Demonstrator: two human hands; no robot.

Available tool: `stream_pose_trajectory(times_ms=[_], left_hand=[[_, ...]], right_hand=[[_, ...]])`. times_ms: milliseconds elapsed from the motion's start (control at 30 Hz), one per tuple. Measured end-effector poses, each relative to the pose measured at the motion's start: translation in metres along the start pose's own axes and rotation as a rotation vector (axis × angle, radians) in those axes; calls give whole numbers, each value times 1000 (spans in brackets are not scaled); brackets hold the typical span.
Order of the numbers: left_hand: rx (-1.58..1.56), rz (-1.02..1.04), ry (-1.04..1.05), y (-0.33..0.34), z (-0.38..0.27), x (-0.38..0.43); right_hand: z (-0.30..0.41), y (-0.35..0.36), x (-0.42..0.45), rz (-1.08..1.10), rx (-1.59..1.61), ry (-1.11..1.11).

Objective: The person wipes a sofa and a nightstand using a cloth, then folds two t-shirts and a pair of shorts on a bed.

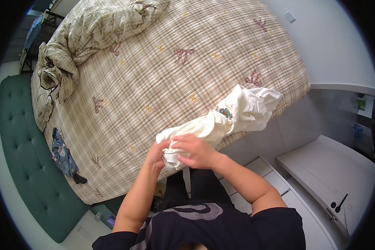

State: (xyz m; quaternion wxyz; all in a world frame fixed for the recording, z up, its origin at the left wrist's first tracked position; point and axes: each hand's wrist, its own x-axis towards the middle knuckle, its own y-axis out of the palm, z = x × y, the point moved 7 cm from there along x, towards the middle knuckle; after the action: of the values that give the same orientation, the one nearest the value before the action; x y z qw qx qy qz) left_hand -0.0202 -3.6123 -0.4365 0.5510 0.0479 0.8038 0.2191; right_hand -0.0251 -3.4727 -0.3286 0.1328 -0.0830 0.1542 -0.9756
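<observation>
A white garment (237, 115) with a small coloured print lies bunched along the near edge of the bed, one end gathered at my hands. My left hand (157, 156) grips that gathered end, thumb on top of the cloth. Over the same end is my right hand (197, 151), slightly blurred, its fingers spread and touching the fabric. Whether the right fingers pinch any cloth is hard to make out. Beneath the garment is a plaid quilted bedspread (162, 81) with bow patterns.
A crumpled plaid quilt (97, 31) lies at the bed's upper left. Near the green tufted headboard (28, 150) is a patterned blue-grey cloth (64, 156). At the right are a white door (328, 178) with a dark handle and a white wall (325, 47).
</observation>
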Motion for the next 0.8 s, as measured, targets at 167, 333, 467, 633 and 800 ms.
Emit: stream_pose_trajectory(times_ms=[167, 333, 467, 633, 800], left_hand=[[-343, 61, -32, -25, -21, -58], [-510, 257, 60, -35, -47, -121], [-760, 266, 334, -130, -82, -163], [-878, -87, 648, -282, -83, -209], [-160, -502, 482, -352, -18, -294]], right_hand=[[-69, -67, -36, 29, -607, 485], [-72, -25, -4, -165, -652, 152], [-46, 13, 51, -158, -90, 361], [2, 90, 68, 142, -215, 359], [54, 180, -54, 1002, -193, 624]])
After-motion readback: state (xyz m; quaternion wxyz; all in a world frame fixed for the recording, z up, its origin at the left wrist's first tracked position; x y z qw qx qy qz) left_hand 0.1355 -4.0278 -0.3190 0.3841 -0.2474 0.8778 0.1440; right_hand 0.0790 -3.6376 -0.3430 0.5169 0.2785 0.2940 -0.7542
